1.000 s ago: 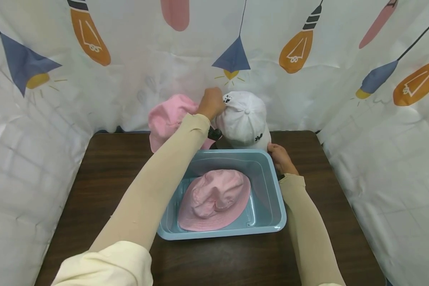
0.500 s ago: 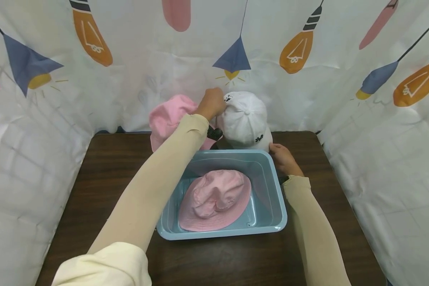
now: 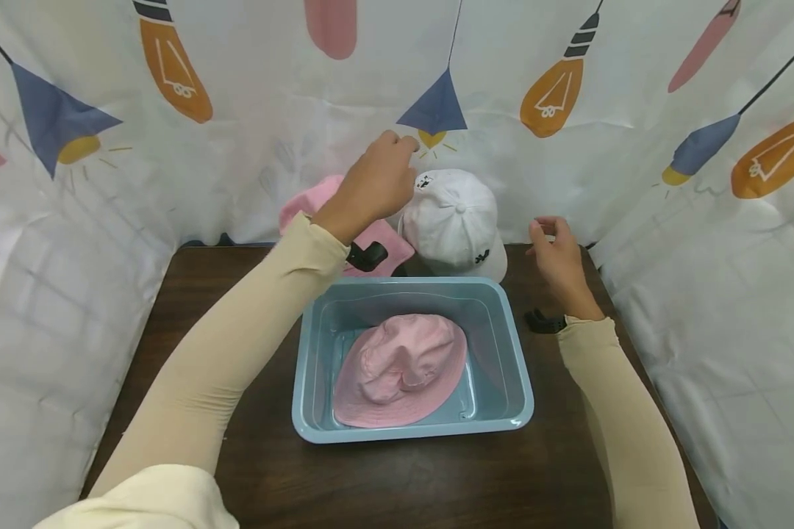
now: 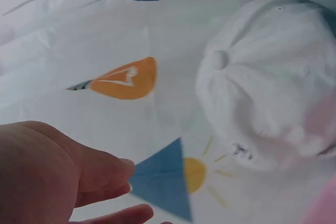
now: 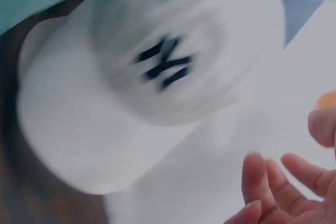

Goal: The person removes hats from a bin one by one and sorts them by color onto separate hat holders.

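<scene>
A white baseball cap (image 3: 453, 220) with small black embroidery rests at the back of the table, behind the bin. To its upper left, my left hand (image 3: 378, 176) is raised over a pink hat (image 3: 387, 246) and partly hides it; the fingers hold nothing. My right hand (image 3: 559, 257) hovers right of the cap, apart from its brim, with fingers loosely bent around nothing. In the right wrist view the cap's front (image 5: 163, 66) shows a dark letter logo, and the fingers (image 5: 257, 182) are spread. A pink bucket hat (image 3: 403, 367) lies inside the light blue bin (image 3: 410, 433).
The dark wooden table (image 3: 410, 485) carries the bin near its middle. A white curtain (image 3: 271, 103) printed with lamps and bulbs rises along the back and both sides, close behind the hats.
Both hands have come off the white cap: the left moved up and slightly left, the right moved up and to the right. The cap and the bin stay in place.
</scene>
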`<state>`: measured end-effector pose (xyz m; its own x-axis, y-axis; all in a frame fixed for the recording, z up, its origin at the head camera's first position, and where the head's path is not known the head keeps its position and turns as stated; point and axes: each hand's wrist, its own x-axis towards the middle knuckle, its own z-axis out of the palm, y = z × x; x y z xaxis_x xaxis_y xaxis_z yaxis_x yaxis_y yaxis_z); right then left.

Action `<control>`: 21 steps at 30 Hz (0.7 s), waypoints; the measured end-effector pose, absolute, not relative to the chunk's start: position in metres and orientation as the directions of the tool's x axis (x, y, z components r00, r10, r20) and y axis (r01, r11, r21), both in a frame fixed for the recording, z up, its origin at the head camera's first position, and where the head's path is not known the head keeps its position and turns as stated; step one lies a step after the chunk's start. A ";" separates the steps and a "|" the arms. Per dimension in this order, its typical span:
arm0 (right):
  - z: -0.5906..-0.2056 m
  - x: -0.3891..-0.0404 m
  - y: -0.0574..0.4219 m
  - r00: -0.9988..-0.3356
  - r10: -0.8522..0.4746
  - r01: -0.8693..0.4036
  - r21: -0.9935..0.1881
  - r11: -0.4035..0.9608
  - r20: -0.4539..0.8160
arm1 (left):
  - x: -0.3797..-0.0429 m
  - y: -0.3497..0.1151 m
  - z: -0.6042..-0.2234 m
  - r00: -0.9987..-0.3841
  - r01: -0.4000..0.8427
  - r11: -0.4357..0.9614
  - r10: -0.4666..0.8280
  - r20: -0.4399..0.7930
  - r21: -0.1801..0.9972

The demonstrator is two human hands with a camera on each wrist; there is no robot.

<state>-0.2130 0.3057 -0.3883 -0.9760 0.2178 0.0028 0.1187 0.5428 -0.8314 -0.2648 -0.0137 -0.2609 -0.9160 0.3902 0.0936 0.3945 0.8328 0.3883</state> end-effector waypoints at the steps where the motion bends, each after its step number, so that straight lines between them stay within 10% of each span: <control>1: -0.379 -0.210 0.303 -0.979 0.201 0.079 -0.824 0.561 0.043 | -0.258 -0.021 -0.258 -0.911 0.409 0.827 0.394 0.122 0.386; 13: -0.312 -0.174 0.261 -0.831 -0.266 -0.503 -0.458 0.733 0.489 | -0.199 -0.097 -0.254 -0.855 0.516 0.791 0.453 0.251 0.330; 21: -0.320 -0.146 0.223 -0.722 -0.536 -0.685 -0.351 0.638 0.437 | -0.159 -0.135 -0.284 -0.862 0.507 0.790 0.463 0.206 0.345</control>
